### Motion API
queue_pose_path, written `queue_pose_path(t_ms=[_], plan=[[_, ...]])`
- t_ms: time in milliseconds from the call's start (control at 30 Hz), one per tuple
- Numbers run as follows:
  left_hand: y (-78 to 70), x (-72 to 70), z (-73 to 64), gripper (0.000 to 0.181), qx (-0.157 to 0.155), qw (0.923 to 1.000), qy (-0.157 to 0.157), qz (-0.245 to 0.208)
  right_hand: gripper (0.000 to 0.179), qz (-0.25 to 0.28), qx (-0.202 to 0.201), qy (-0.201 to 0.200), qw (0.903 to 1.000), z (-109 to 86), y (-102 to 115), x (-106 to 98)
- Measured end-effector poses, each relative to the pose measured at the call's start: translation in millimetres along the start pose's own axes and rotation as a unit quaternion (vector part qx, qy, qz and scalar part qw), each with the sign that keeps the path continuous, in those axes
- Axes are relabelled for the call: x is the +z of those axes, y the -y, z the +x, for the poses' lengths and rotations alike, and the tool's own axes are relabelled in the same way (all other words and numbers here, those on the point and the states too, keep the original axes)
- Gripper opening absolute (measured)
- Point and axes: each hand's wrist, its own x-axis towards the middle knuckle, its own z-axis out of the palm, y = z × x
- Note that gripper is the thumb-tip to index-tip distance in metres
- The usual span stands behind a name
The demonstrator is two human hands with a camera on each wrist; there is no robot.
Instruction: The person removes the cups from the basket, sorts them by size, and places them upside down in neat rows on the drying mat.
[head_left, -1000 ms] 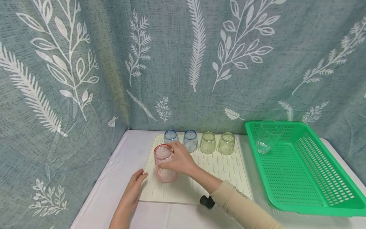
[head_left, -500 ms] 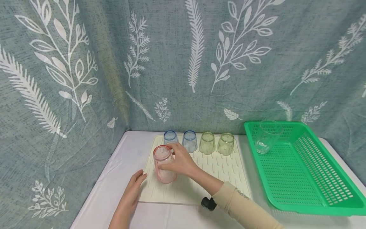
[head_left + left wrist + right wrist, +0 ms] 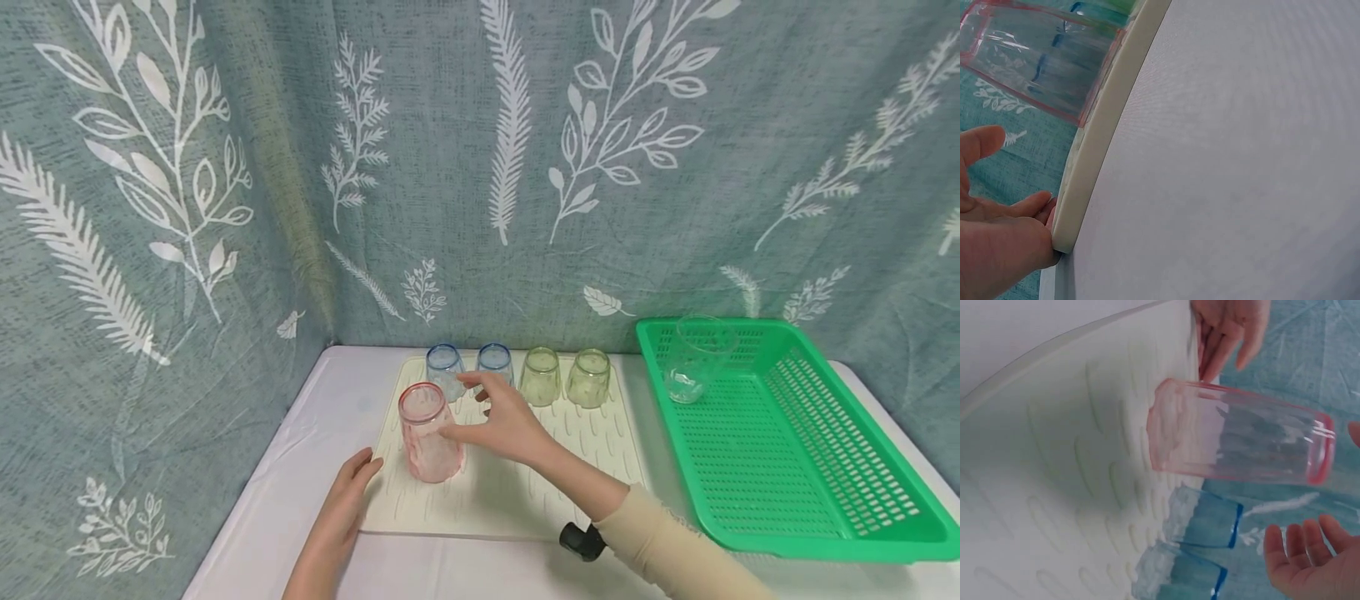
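A tall pink-tinted glass point(image 3: 432, 442) stands upside down on a cream drying mat point(image 3: 517, 500), its red-ringed base upward. My right hand point(image 3: 502, 421) is just to its right, thumb and fingers spread apart with nothing between them. In the right wrist view a gap shows between the pink glass point(image 3: 1241, 434) and the fingers point(image 3: 1315, 544). My left hand point(image 3: 348, 492) is at the mat's left edge, fingers relaxed, and its fingertips appear to touch the edge in the left wrist view. Behind, partly covered by my right hand, stand two blue glasses point(image 3: 444, 367).
Two green glasses point(image 3: 542, 379) stand inverted along the mat's back edge, right of the blue ones. At the right sits a green plastic basket point(image 3: 780, 467) with a clear glass point(image 3: 686, 371) leaning in its far left corner. A patterned curtain point(image 3: 465, 167) hangs behind the table.
My right hand has let go of the pink glass and drawn back to the right, its fingers spreading. The glass stays on the mat. My left hand keeps its place.
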Motion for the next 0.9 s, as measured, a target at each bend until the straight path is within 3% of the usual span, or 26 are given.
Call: queue_pose_path(t_ms=[233, 400, 533, 900], plan=[[-0.4, -0.8, 1.6, 0.072, -0.002, 1.0000, 0.004, -0.002, 0.065, 0.064, 0.026, -0.033, 0.9970, -11.6, 1.7, -24.6], [-1.4, -0.4, 1.2, 0.073, -0.006, 1.0000, -0.001, 0.005, 0.064, 0.124, 0.059, -0.057, 0.9889, -21.8, 7.9, -48.9], [-1.0, 0.1, 1.5, 0.073, -0.007, 1.0000, 0.003, 0.006, 0.064, 0.155, 0.059, -0.088, 0.9822, -31.0, 10.1, -74.4], [-0.1, -0.4, 2.1, 0.074, -0.005, 0.9998, 0.017, -0.003, 0.066, 0.121, 0.063, -0.224, 0.9650, -61.7, -7.2, -146.2]])
